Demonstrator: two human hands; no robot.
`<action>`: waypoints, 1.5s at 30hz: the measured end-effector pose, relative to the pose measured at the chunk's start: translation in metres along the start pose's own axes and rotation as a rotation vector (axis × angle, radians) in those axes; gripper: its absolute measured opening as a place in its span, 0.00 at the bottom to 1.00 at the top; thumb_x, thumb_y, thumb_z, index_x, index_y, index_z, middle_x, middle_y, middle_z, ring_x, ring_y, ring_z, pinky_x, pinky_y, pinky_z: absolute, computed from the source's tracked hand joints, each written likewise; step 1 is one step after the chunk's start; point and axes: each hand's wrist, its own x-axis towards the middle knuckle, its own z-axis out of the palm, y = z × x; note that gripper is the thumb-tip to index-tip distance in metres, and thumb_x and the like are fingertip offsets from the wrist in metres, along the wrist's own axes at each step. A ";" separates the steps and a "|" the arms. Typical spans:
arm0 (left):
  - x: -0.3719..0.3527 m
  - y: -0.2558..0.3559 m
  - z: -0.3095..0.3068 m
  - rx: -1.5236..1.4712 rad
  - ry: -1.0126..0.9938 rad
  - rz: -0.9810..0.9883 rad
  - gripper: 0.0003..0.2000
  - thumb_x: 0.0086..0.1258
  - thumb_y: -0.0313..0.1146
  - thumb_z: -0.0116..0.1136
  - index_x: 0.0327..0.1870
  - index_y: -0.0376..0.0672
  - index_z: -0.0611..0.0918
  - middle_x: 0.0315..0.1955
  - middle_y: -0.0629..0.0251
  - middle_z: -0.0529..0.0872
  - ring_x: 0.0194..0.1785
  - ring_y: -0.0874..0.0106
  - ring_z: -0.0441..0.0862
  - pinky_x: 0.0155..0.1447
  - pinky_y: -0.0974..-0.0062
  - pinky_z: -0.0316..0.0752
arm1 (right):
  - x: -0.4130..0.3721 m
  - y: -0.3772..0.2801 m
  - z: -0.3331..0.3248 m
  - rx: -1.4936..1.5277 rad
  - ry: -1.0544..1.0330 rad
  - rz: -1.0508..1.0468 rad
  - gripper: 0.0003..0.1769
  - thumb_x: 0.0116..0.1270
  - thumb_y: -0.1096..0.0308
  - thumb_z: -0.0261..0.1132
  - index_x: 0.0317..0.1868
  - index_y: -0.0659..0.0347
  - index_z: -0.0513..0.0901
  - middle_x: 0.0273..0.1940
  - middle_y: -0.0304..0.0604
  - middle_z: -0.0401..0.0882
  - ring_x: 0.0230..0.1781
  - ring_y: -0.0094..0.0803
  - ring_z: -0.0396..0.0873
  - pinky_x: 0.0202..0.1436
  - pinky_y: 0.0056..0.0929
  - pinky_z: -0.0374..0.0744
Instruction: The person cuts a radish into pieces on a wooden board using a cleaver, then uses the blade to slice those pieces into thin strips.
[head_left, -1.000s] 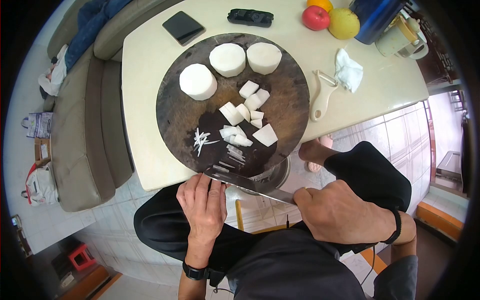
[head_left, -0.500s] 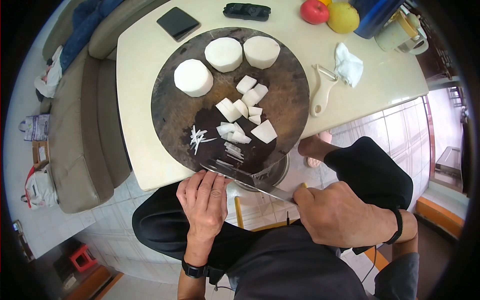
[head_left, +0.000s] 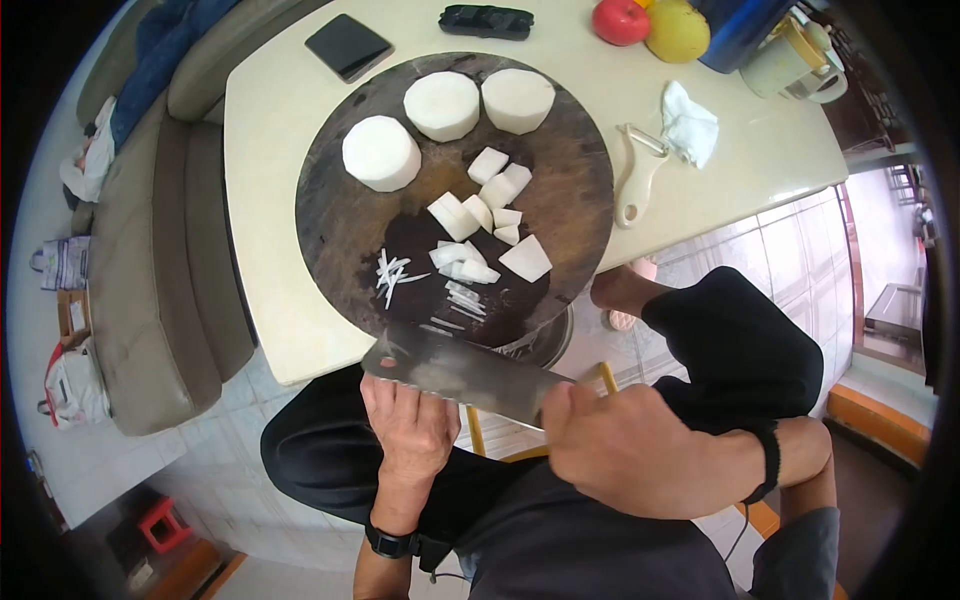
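My right hand (head_left: 630, 450) grips the handle of a cleaver (head_left: 455, 370), whose flat blade now faces up over the near rim of a round dark cutting board (head_left: 340, 225). My left hand (head_left: 410, 425) lies just under the blade's tip end, fingers touching it. On the board lie three thick white radish rounds (head_left: 381, 153), several radish chunks (head_left: 480, 215) and thin white slivers (head_left: 392, 275).
The board sits on a cream table (head_left: 270, 290) with a peeler (head_left: 635, 180), a crumpled tissue (head_left: 688, 125), a phone (head_left: 348, 46), a black case (head_left: 486, 20), an apple (head_left: 620, 20) and yellow fruit (head_left: 678, 30). A metal bowl (head_left: 545, 345) sits below the board's edge. A sofa (head_left: 150, 260) stands left.
The cleaver has turned from edge-on to flat side up and shifted left. My right hand moved left with it; my left hand now sits beneath the blade.
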 end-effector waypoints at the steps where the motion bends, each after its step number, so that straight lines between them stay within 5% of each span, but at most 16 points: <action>1: -0.001 -0.001 0.002 -0.003 0.001 0.010 0.14 0.44 0.23 0.65 0.36 0.31 0.82 0.40 0.51 0.80 0.50 0.50 0.76 0.55 0.51 0.69 | 0.001 -0.001 0.003 -0.006 0.005 0.007 0.14 0.45 0.74 0.65 0.31 0.70 0.71 0.21 0.46 0.71 0.16 0.32 0.74 0.14 0.30 0.69; 4: -0.003 -0.001 0.001 -0.032 -0.001 0.009 0.18 0.47 0.20 0.65 0.43 0.34 0.81 0.45 0.52 0.80 0.50 0.49 0.77 0.53 0.53 0.69 | 0.003 0.000 0.004 -0.030 0.013 0.010 0.14 0.45 0.74 0.65 0.31 0.70 0.71 0.22 0.46 0.72 0.18 0.35 0.76 0.15 0.31 0.71; 12: 0.004 0.003 0.002 0.006 0.065 0.004 0.15 0.48 0.19 0.67 0.40 0.31 0.82 0.42 0.52 0.82 0.50 0.53 0.78 0.55 0.57 0.71 | -0.006 0.017 -0.009 0.277 -0.080 0.049 0.13 0.46 0.77 0.64 0.31 0.72 0.71 0.21 0.53 0.76 0.18 0.47 0.79 0.20 0.39 0.75; 24: 0.004 0.001 0.006 -0.050 0.091 -0.010 0.14 0.49 0.18 0.65 0.40 0.30 0.82 0.42 0.51 0.82 0.49 0.51 0.78 0.54 0.57 0.72 | -0.004 0.031 -0.017 0.426 -0.168 0.059 0.13 0.47 0.77 0.64 0.33 0.73 0.71 0.21 0.51 0.77 0.20 0.50 0.80 0.24 0.42 0.77; 32: -0.002 0.005 0.000 -0.031 0.041 -0.034 0.16 0.46 0.19 0.65 0.41 0.33 0.82 0.44 0.51 0.80 0.49 0.47 0.76 0.54 0.53 0.69 | -0.007 0.000 0.001 -0.074 0.031 -0.017 0.11 0.45 0.74 0.65 0.28 0.72 0.75 0.21 0.48 0.77 0.20 0.33 0.82 0.13 0.28 0.72; 40: 0.027 0.005 -0.010 -0.100 0.085 -0.089 0.16 0.54 0.22 0.67 0.46 0.38 0.83 0.45 0.59 0.81 0.49 0.58 0.77 0.54 0.62 0.69 | -0.019 0.034 -0.022 0.311 0.094 0.080 0.07 0.53 0.75 0.61 0.31 0.70 0.74 0.20 0.60 0.75 0.19 0.54 0.78 0.25 0.46 0.77; 45: 0.058 -0.003 -0.018 -0.157 -0.101 0.030 0.20 0.56 0.30 0.68 0.52 0.44 0.82 0.45 0.61 0.78 0.49 0.59 0.75 0.53 0.62 0.67 | -0.022 0.051 -0.046 0.416 0.209 0.094 0.06 0.56 0.74 0.59 0.31 0.70 0.74 0.21 0.60 0.76 0.24 0.57 0.78 0.29 0.48 0.76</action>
